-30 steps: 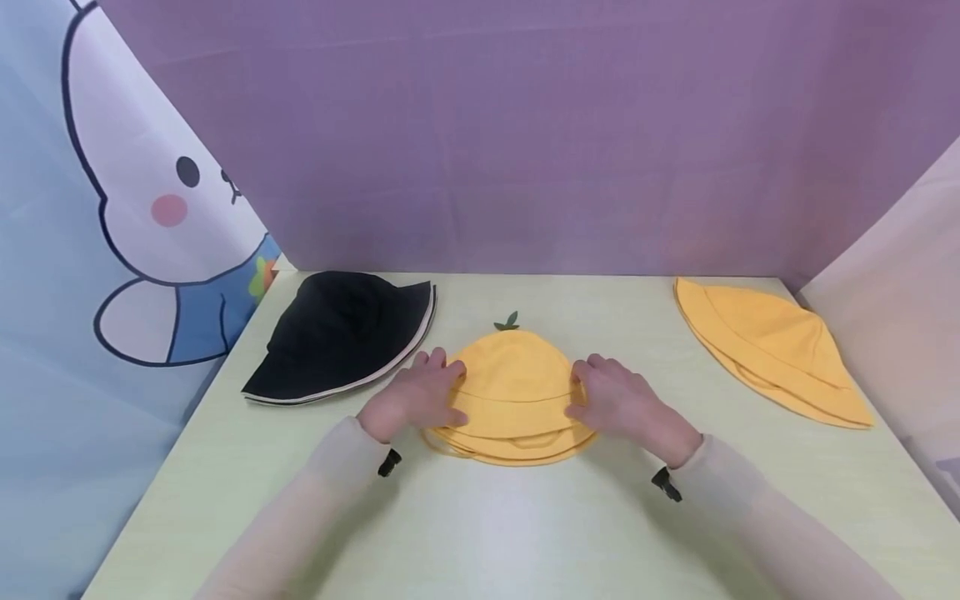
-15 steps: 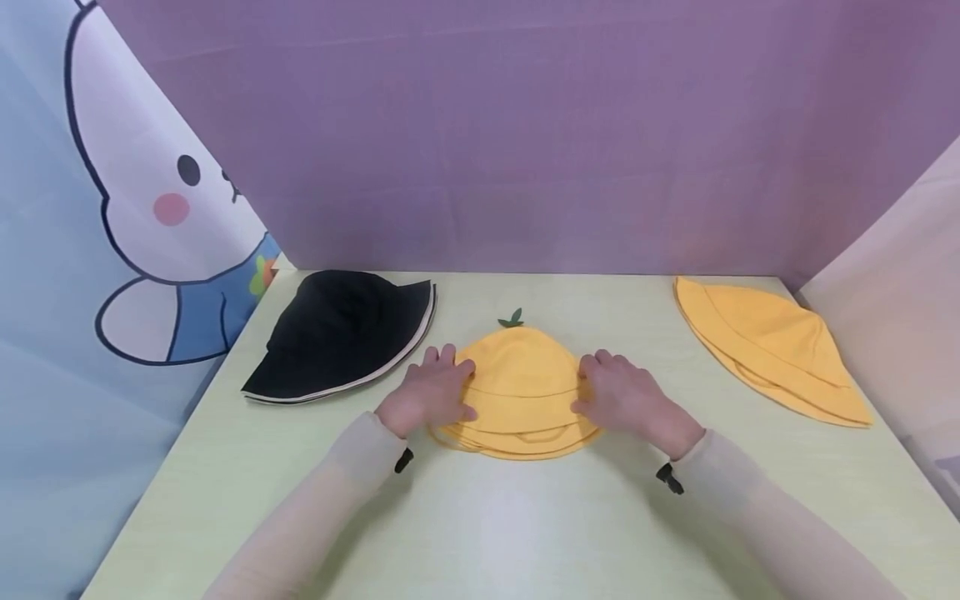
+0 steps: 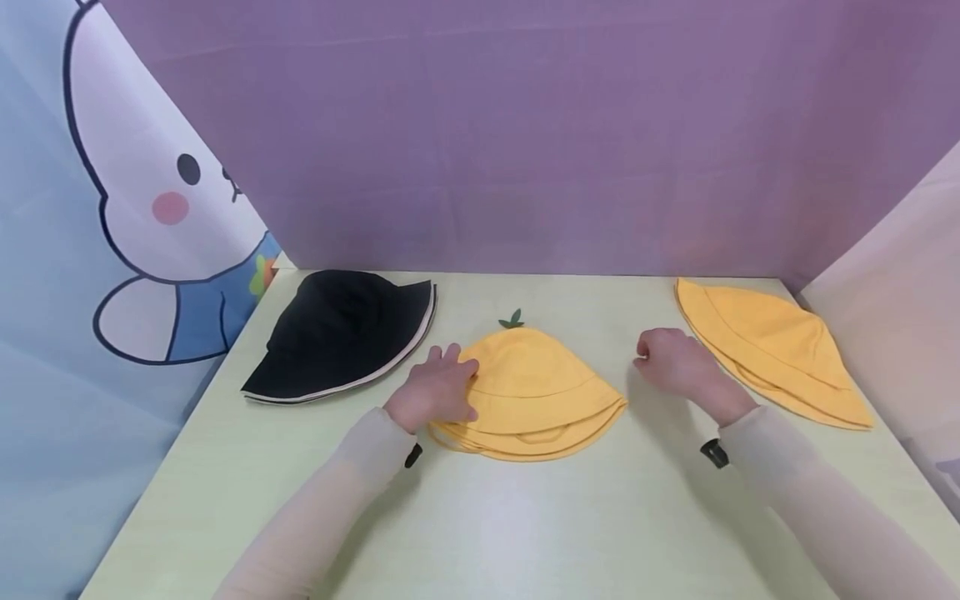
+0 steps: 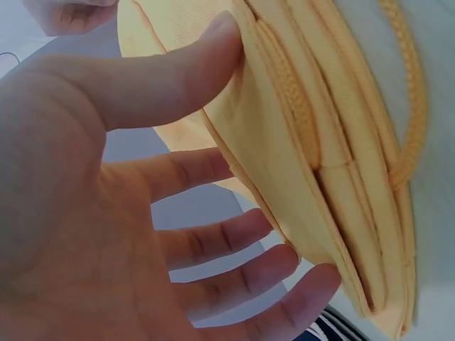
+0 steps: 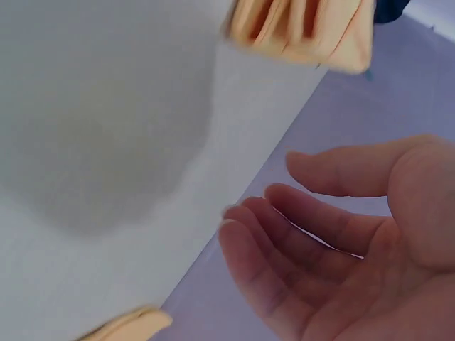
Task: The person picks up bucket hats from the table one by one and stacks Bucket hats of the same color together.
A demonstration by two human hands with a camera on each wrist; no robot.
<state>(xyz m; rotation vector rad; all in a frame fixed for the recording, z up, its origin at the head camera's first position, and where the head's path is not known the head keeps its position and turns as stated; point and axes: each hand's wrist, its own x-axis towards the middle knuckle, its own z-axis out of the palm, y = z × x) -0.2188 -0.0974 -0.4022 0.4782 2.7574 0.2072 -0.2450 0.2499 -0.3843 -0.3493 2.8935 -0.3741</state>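
Observation:
A yellow bucket hat (image 3: 528,383) with a small green leaf on its crown lies flattened in the middle of the table in the head view. Its brim shows several layers, and a yellow cord (image 4: 416,92) loops from its edge. At the hat's left side is my left hand (image 3: 437,390). The left wrist view has the thumb against the brim and the other fingers spread, nearly straight, along its edge. My right hand (image 3: 678,364) hovers apart from the hat, to its right, holding nothing. Its fingers (image 5: 249,277) hang loosely bent, the thumb apart from them.
A black bucket hat (image 3: 341,342) with a pale brim edge lies at the left. Another yellow hat (image 3: 780,354) lies at the right, close to my right hand. A purple cloth (image 3: 525,142) hangs behind the pale table (image 3: 510,525); a rabbit-print cloth (image 3: 45,275) hangs at the left.
My right hand has left the middle hat's right side and moved right, uncovering that brim corner. Hat and left hand shifted slightly right and away earlier; the left hand stays at the hat's side.

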